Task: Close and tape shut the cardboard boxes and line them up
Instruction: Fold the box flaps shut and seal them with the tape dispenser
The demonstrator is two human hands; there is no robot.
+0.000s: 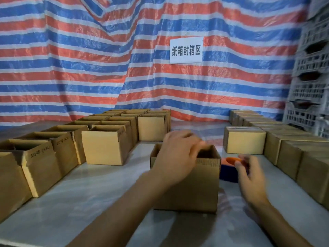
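Observation:
An open cardboard box [201,186] stands on the table in front of me. My left hand [178,157] reaches over its open top, fingers loosely bent above the far rim; whether it touches the cardboard is blurred. My right hand [249,175] hovers just right of the box, fingers relaxed, beside a tape dispenser [229,168] with an orange top and a blue body. It holds nothing that I can see. Open boxes [105,147] stand in rows on the left. Closed boxes [243,141] are lined up on the right.
The table [89,202] has a pale glossy top. A red, white and blue striped tarp [89,59] hangs behind, with a white sign [186,50] on it. Grey plastic crates [309,77] are stacked at the far right.

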